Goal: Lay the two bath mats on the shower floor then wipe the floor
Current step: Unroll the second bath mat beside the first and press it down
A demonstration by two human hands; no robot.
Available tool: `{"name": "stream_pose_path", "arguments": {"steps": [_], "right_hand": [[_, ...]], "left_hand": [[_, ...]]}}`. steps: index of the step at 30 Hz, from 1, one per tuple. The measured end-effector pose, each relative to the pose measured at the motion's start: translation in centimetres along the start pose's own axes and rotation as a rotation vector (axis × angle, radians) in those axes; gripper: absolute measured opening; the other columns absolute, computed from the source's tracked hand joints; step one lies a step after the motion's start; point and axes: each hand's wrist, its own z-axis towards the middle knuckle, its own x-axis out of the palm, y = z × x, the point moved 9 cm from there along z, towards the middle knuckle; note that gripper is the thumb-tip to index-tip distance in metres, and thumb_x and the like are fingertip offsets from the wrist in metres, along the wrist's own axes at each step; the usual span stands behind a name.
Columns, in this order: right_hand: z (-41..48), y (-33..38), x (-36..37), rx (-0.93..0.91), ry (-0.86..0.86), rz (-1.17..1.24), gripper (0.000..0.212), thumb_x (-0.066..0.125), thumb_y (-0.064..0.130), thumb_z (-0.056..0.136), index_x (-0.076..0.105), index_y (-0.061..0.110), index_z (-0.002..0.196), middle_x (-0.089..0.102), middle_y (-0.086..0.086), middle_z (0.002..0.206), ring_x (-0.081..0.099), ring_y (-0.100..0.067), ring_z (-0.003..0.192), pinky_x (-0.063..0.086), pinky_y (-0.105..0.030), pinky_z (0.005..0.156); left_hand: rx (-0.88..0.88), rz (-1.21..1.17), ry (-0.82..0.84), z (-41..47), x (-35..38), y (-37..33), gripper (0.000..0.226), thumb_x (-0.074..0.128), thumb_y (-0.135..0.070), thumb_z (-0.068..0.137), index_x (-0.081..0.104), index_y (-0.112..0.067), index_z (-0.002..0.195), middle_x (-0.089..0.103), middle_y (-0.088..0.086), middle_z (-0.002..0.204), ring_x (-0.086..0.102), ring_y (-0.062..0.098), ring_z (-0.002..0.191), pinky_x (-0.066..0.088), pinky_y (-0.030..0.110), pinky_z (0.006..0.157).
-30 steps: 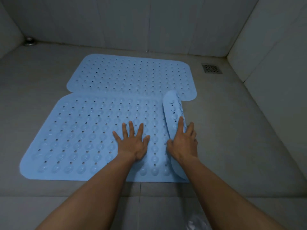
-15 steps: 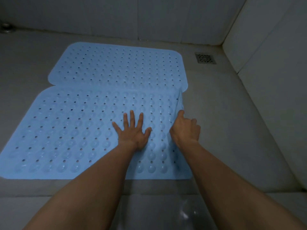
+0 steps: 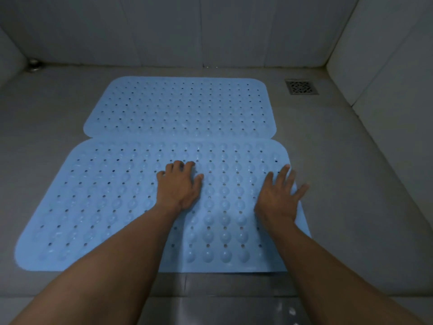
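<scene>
Spanning the middle of the shower floor (image 3: 351, 184), far mat (image 3: 180, 106) and near mat (image 3: 105, 202) lie flat, edges touching. We press the near mat with left hand (image 3: 179, 186) loosely bent and right hand (image 3: 278, 198) spread wide, neither gripping anything; laying looks done, so wiping next calls for a cloth.

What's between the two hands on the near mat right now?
Only a bare strip of the near mat, with its bumps and holes, separates the left hand from the right hand. Nothing else lies there. This shows in the head view.
</scene>
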Motion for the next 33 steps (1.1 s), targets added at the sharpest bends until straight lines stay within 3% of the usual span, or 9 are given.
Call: {"name": "stream_pose_path", "arguments": {"steps": [3,6,10,33], "right_hand": [[0.4,3.6,0.6,-0.134,0.048,0.219,0.076,0.039,0.036,0.096,-0.002,0.022,0.159,-0.016,-0.017,0.164,-0.015,-0.035,0.151,-0.005,-0.067,0.116],[0.2,6.2,1.8,-0.200,0.117,0.323,0.074,0.019,0.070,0.094,-0.012,0.040,0.155,-0.025,-0.009,0.162,-0.022,-0.033,0.149,-0.015,-0.066,0.113],[0.2,6.4,3.1,-0.167,0.146,0.284,0.087,0.008,0.089,0.080,-0.017,0.048,0.151,-0.030,-0.007,0.161,-0.028,-0.034,0.147,-0.018,-0.068,0.110],[-0.5,6.2,3.1,-0.157,0.164,0.240,0.087,0.004,0.090,0.077,-0.018,0.049,0.151,-0.028,-0.006,0.162,-0.025,-0.033,0.148,-0.014,-0.067,0.112]], "left_hand": [[-0.197,-0.007,0.061,0.0,1.3,5.7,0.072,0.017,-0.072,0.094,0.015,-0.036,0.156,0.010,0.011,0.166,0.000,0.033,0.153,-0.003,0.065,0.115],[-0.318,0.019,0.135,-0.8,2.7,10.0,0.085,0.001,-0.087,0.081,-0.009,-0.045,0.154,-0.015,0.006,0.166,-0.022,0.038,0.149,-0.019,0.070,0.108],[-0.330,-0.018,0.121,-1.2,3.4,11.1,0.085,-0.001,-0.090,0.078,-0.012,-0.050,0.152,-0.017,0.004,0.165,-0.020,0.036,0.150,-0.013,0.070,0.112],[-0.326,-0.031,0.152,-1.7,3.3,11.5,0.083,0.000,-0.089,0.079,-0.015,-0.051,0.151,-0.019,0.002,0.165,-0.022,0.034,0.150,-0.013,0.068,0.113]]}}
